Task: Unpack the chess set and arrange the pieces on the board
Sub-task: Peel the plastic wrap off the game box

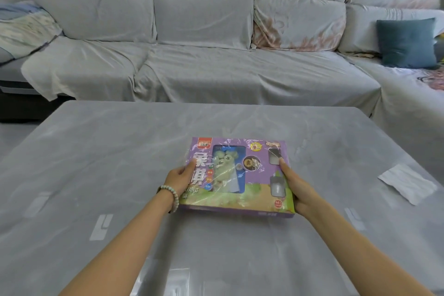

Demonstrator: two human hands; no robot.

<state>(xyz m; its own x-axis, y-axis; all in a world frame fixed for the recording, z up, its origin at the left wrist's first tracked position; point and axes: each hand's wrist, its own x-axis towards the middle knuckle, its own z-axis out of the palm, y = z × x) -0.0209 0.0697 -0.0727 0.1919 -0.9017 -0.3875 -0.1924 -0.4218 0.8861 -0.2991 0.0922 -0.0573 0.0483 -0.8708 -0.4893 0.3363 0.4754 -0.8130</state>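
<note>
A purple chess set box (258,175) wrapped in clear film sits at the middle of the grey table (120,163). Through its front window I see pale round pieces with characters on them. My left hand (180,176) grips the box's left edge, thumb on the top face. My right hand (296,187) grips the right edge, thumb lying along the top. A bead bracelet circles my left wrist. No board is visible outside the box.
A white folded paper (407,184) lies on the table at the right. Behind the table stands a long grey sofa (204,55) with a teal cushion (408,42) on its right section. Pale tape marks show on the near table surface.
</note>
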